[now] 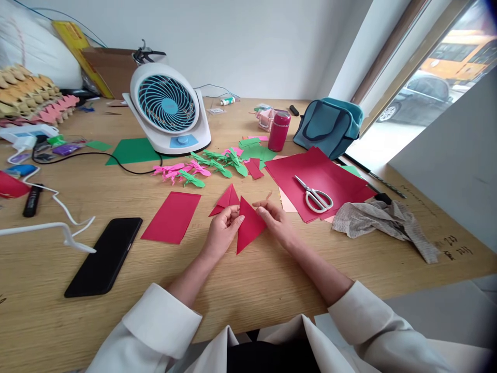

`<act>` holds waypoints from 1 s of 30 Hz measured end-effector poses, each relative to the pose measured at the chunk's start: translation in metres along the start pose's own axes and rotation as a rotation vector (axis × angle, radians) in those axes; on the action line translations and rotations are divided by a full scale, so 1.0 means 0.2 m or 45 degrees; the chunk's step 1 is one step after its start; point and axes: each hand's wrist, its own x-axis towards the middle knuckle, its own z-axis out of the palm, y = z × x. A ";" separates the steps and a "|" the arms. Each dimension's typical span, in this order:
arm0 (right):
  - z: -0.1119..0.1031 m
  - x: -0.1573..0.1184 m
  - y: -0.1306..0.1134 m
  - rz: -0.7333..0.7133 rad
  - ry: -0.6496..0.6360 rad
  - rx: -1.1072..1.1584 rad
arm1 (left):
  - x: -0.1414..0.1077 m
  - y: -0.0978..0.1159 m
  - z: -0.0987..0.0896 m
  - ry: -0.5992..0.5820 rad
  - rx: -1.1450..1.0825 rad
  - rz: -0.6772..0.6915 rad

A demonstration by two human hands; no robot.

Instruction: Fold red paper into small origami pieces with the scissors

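Wooden desk (272, 290) | both hands pinch red paper (248, 225) | scissors (315, 197) nearby

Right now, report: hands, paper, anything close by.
Left hand and right hand both pinching the red triangle. Second folded piece just behind it. Red sheet left, scissors right, both apart from the hands.

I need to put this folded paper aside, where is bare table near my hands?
Bare wood lies between the phone and your left hand, and below the grey cloth beside your right hand. Crowded: the red sheets under the scissors.
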 end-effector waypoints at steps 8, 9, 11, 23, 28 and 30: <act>0.05 0.00 0.09 0.072 -0.024 0.056 | -0.03 0.03 0.00 -0.022 0.103 0.029; 0.05 0.00 0.09 0.080 -0.017 0.061 | -0.03 0.04 0.01 -0.018 0.140 0.045; 0.05 0.00 0.09 0.099 -0.017 0.067 | -0.04 0.06 0.01 -0.016 0.237 0.100; 0.06 0.00 0.07 0.038 0.008 0.088 | -0.05 0.07 0.02 0.002 0.309 0.240; 0.07 0.00 0.03 -0.003 0.108 0.260 | -0.04 0.07 0.02 0.003 0.264 0.270; 0.07 0.00 0.01 0.019 0.153 0.291 | -0.05 0.08 0.02 -0.020 0.280 0.299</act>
